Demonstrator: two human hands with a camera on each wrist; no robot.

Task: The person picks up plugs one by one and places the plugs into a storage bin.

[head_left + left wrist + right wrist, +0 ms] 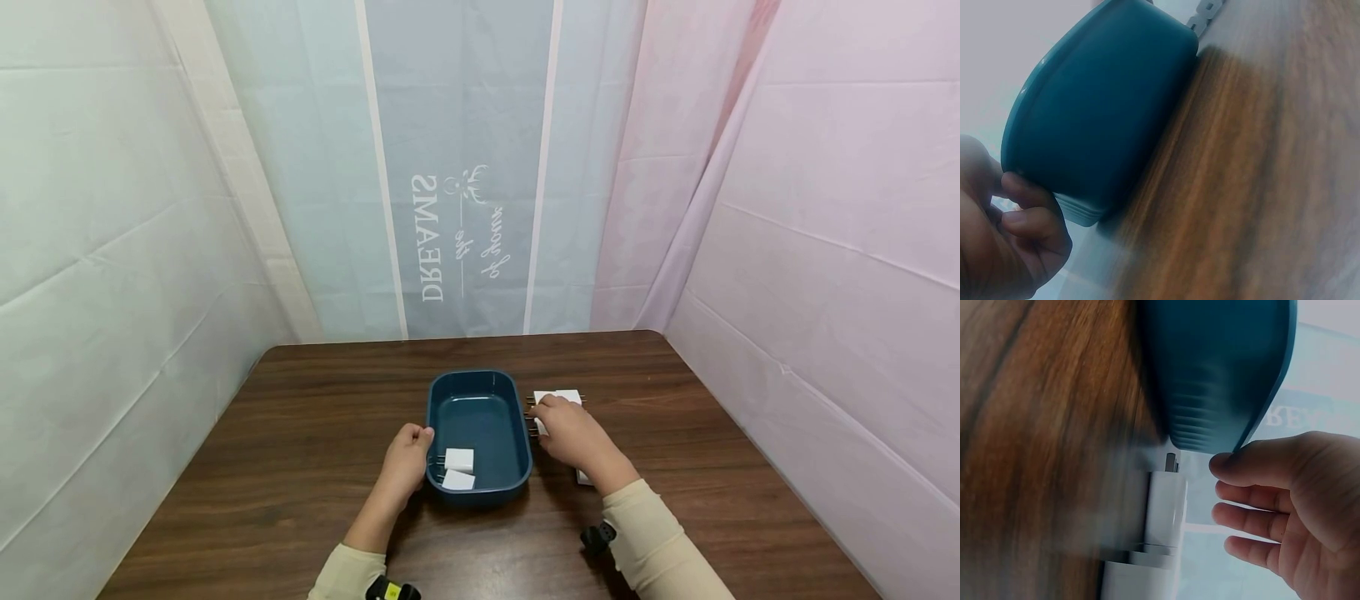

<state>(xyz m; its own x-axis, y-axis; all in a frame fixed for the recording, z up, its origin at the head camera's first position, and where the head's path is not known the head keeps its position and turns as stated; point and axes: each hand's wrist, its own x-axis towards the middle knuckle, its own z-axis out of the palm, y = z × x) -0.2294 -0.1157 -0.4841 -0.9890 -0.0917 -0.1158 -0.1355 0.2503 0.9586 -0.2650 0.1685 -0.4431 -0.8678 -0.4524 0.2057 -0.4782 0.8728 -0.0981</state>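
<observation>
A dark teal plastic bin (483, 425) sits on the table, with two white plug chargers (459, 460) lying in its near left corner. My left hand (405, 458) pinches the bin's left rim between thumb and curled fingers, which the left wrist view also shows. To the right of the bin, several white chargers (568, 396) with metal prongs lie close together. Over them hovers my right hand (576, 435); its fingers (1250, 519) are apart and hold nothing in the right wrist view. Beneath the right wrist, another white piece (582, 477) is mostly hidden.
The brown wood-grain table (337, 417) extends around the bin. A printed curtain (465, 125) hangs behind it, and pale cloth walls (840, 250) stand at both sides. Each wrist wears a small black device (597, 537).
</observation>
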